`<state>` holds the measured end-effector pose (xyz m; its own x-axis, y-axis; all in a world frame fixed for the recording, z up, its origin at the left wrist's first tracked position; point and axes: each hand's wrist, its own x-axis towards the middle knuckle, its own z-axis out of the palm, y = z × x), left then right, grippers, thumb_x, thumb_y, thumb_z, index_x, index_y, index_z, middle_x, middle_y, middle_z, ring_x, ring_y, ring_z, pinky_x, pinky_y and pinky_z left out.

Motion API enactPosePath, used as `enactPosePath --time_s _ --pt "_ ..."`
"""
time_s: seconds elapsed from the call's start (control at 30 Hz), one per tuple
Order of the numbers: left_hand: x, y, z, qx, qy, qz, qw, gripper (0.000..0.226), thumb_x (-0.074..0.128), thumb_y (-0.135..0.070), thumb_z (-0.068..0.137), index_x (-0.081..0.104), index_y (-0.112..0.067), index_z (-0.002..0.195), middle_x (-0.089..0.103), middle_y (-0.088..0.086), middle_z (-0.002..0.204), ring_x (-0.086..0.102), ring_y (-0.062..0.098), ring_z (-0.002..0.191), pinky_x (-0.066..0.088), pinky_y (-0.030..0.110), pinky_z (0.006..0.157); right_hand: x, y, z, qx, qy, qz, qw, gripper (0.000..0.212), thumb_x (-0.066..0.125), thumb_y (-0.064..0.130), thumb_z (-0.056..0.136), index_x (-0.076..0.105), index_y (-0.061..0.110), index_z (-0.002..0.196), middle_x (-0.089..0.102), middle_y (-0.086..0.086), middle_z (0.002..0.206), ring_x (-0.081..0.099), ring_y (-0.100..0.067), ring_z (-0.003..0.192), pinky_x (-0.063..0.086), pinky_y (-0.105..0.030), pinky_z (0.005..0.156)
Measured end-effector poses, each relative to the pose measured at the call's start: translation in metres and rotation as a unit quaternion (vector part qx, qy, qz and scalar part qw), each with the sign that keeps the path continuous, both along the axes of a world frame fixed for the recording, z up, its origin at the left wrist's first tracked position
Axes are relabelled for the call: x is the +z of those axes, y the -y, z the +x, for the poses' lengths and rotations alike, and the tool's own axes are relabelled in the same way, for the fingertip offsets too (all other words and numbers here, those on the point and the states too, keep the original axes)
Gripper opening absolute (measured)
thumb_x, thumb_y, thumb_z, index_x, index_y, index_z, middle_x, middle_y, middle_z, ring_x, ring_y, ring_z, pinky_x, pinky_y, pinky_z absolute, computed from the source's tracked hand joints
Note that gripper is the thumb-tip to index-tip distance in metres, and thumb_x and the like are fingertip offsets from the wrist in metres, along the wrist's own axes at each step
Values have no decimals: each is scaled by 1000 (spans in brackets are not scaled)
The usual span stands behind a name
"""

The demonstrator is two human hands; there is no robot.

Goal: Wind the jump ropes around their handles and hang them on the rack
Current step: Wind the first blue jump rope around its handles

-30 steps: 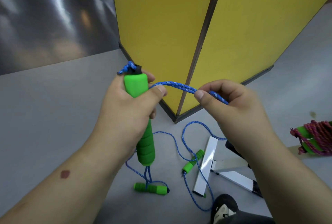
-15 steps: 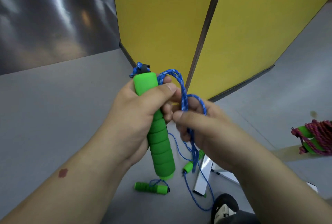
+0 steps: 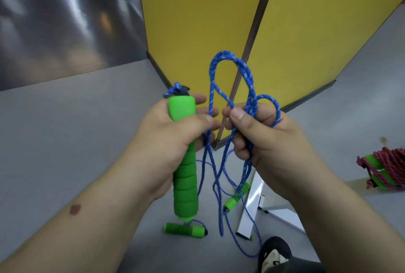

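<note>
While left hand [image 3: 168, 139] grips green handle [image 3: 185, 163], blue rope [image 3: 230, 71] loops upward.

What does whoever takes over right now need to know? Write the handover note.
Left hand: grips the green handle upright, thumb across it.
Right hand: fingers pinch gathered loops of the blue rope, which stand above the hand.
The rest of the rope hangs to the floor, where two more green handles lie.
A pink rope, already wound on green handles, lies at the right.
Done: loops gathered, none wound on the held handle yet.
Left: wind the blue rope, then hang the ropes. No rack identifiable in view.
</note>
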<state>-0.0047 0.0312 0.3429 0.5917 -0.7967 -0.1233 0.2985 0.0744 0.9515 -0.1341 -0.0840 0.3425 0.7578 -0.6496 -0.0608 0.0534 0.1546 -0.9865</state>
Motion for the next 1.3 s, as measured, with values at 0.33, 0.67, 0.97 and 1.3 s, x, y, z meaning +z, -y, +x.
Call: enactPosePath --time_s 0.33,0.67,0.97,1.3 --pt "-13 8 -25 -45 73 33 996 32 84 -12 84 68 -20 111 78 -3 83 71 14 76 56 35 71 2 1 -3 -79 8 3 997 21 76 31 73 72 16 86 60 -4 63 38 -13 52 29 -26 47" --pt "7 5 3 95 -40 -46 994 23 73 -2 91 61 -10 108 67 9 75 63 17 58 56 27 58 -5 2 -10 143 -146 -12 979 28 70 35 90 75 12 107 76 -6 99 41 -12 60 34 -24 50" --pt "15 3 1 101 -229 -49 967 16 72 -7 91 59 -15 95 73 4 73 72 13 62 62 26 61 -13 -9 -1 223 -159 -85 958 25 68 34 88 74 25 110 54 -13 75 33 -21 62 33 -33 55" --pt "9 2 8 111 -204 -23 972 17 68 -6 95 60 -10 109 74 16 97 80 24 83 64 37 65 -8 -3 -4 185 -101 -44 976 18 56 18 102 61 9 87 60 2 68 33 -13 52 29 -25 49"
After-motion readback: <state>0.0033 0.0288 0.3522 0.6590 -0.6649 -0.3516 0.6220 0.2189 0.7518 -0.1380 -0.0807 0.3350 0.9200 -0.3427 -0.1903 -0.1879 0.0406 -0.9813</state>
